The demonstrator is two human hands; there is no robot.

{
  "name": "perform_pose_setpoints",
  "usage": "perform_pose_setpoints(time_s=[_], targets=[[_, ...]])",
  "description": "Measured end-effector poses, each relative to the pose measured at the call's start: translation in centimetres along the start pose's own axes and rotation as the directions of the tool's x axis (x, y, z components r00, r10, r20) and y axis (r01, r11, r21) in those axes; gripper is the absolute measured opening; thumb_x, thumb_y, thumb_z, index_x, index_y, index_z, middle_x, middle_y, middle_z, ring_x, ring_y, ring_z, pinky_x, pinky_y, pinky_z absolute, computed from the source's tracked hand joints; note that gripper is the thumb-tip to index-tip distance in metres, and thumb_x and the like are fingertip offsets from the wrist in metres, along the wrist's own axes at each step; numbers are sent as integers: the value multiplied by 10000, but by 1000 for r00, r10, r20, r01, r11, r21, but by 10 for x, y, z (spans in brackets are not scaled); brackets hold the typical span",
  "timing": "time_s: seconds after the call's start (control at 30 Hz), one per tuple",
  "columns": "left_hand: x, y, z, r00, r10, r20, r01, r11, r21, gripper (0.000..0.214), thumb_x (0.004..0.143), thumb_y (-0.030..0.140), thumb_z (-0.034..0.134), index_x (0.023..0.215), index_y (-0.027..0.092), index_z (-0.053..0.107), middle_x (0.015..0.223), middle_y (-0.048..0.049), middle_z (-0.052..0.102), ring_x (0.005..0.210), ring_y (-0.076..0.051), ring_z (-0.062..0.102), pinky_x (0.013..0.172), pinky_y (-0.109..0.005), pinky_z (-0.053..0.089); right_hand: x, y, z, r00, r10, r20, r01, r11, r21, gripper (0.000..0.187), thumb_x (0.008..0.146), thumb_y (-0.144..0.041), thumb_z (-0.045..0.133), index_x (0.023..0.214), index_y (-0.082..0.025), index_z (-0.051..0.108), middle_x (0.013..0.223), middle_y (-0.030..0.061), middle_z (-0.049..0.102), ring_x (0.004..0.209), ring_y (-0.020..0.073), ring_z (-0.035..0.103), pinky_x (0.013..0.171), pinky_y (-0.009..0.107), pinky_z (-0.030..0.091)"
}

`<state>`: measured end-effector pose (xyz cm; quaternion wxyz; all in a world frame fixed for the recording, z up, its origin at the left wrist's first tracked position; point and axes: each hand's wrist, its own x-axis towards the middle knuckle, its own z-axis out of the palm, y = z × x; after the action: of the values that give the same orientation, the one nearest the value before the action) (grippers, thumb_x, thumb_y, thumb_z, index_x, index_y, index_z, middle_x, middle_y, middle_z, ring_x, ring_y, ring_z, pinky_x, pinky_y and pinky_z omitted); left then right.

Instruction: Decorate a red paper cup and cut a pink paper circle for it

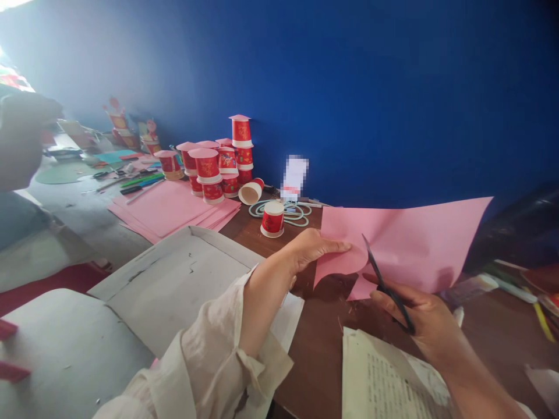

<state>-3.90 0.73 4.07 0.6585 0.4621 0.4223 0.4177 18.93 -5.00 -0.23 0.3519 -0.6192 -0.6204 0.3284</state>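
Observation:
A pink sheet of paper [410,244] is held up above the brown table [323,343], right of centre. My left hand [312,250] pinches its lower left corner, where a curved cut has formed a rounded flap. My right hand [419,317] grips black scissors [386,285], whose blades are in the paper's lower edge beside that flap. The scissor handles are hidden inside my fingers.
A stack of pink sheets [172,209], red paper cups with pink lids [218,166], one upturned cup [272,219] and a coiled cord [288,212] lie behind. A white board [174,279] lies at left, printed paper [384,378] in front. Another person [20,145] is at far left.

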Motion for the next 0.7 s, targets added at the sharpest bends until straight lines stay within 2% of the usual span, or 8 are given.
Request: perform_pose_setpoints(time_s=[0.1,0.23,0.43,0.6,0.7], targets=[[1,-2,-1,1000,29,3,-29,999,-21,159,637,297,844,707,205,735,738,-27,721,853,-227,683,814,-307,522,-2,-4,1,1000,23,-15,-23,1000,10,597,601,-663,791,1015,-232,812,806,21,772,743,229,697,695,293,565],[3,-2,-2,999,38,12,-38,999,-29,167,603,265,856,710,211,739,760,-25,727,852,-220,680,813,-302,527,-1,-5,0,1000,-15,-27,15,1000,6,548,611,-678,773,974,-270,822,777,7,772,732,240,700,657,293,565],[9,-7,-4,999,46,9,-46,999,-15,194,583,236,860,748,225,757,773,-28,736,879,-234,687,818,-320,543,5,3,-5,999,-26,33,28,997,-69,557,630,-655,776,1010,-250,817,810,5,780,736,228,707,656,267,563],[16,-15,-7,999,37,28,-36,999,-36,235,590,254,873,798,206,773,852,-56,761,924,-256,694,868,-356,539,5,4,-5,999,-20,34,22,996,-84,600,605,-665,789,1017,-230,814,821,4,779,741,224,704,673,259,560],[20,-19,-8,998,32,56,-29,998,-57,305,594,282,888,860,178,779,919,-88,771,937,-268,699,888,-376,535,3,1,-4,998,-57,-6,56,992,-112,598,621,-697,761,998,-237,818,764,1,767,669,207,689,608,255,552]])
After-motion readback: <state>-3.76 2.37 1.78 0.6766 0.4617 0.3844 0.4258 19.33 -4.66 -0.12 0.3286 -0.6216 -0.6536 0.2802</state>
